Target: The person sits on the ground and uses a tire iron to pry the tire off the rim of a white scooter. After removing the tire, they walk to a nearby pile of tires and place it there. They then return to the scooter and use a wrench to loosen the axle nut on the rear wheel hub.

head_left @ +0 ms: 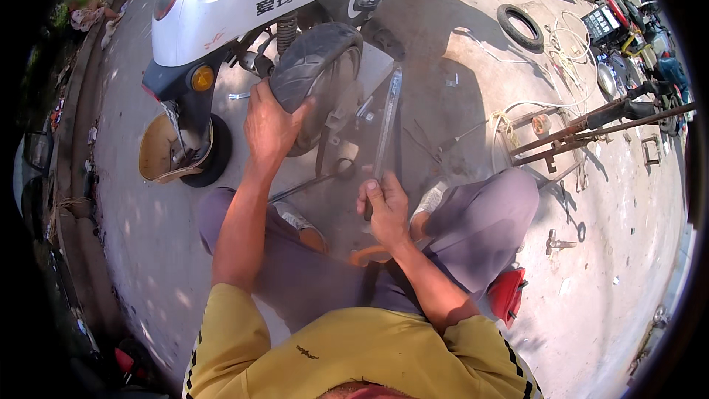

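Under the tail of a white electric scooter (244, 0) is its black-tyred wheel (310, 66). My left hand (272, 124) grips the near left side of the tyre, thumb against the tread and fingertips partly hidden. In my right hand (385, 208) is a long silver metal bar (389, 111), held by its near end. The bar slants up and away, its far end close to the wheel's right side. A shock spring (286, 33) shows above the tyre. Between my feet lies a thin dark rod with a round end (345, 168).
A bucket (166, 149) with things in it stands at left. Pliers (422, 144) and a screwdriver (461, 137) lie right of the bar. Farther right are a loose tyre (520, 27), a pale hose (572, 52), a rusty metal frame (583, 137) and a hammer (560, 242).
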`<state>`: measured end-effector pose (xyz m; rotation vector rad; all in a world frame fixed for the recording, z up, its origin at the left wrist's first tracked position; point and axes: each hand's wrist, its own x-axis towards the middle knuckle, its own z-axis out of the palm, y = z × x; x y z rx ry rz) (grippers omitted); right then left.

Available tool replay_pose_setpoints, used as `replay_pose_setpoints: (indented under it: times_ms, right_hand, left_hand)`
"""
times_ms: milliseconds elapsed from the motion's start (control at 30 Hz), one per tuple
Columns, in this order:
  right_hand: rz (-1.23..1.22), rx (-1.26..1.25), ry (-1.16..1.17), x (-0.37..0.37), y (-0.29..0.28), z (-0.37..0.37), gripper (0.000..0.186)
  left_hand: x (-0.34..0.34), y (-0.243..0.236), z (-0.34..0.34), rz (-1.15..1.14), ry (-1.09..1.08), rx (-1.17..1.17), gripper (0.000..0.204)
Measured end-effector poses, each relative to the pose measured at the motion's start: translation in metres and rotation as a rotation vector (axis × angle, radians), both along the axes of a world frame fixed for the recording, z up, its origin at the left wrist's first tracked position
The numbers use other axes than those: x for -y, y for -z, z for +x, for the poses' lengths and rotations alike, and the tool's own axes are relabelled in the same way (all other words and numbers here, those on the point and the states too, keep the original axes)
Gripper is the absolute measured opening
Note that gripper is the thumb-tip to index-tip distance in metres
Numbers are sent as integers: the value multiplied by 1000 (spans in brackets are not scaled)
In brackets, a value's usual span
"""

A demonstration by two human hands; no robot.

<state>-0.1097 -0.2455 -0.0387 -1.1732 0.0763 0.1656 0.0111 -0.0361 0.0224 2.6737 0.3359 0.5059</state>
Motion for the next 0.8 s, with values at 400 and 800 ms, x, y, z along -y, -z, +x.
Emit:
replay_pose_setpoints:
  times_ms: [400, 800]
  right_hand:
    - [-928, 189, -192, 81, -71, 37, 42]
    - [-1309, 634, -328, 59, -139, 111, 34]
  left_hand:
    - [6, -6, 20, 7, 108, 74, 91]
    - [-13, 17, 18, 58, 86, 50, 84]
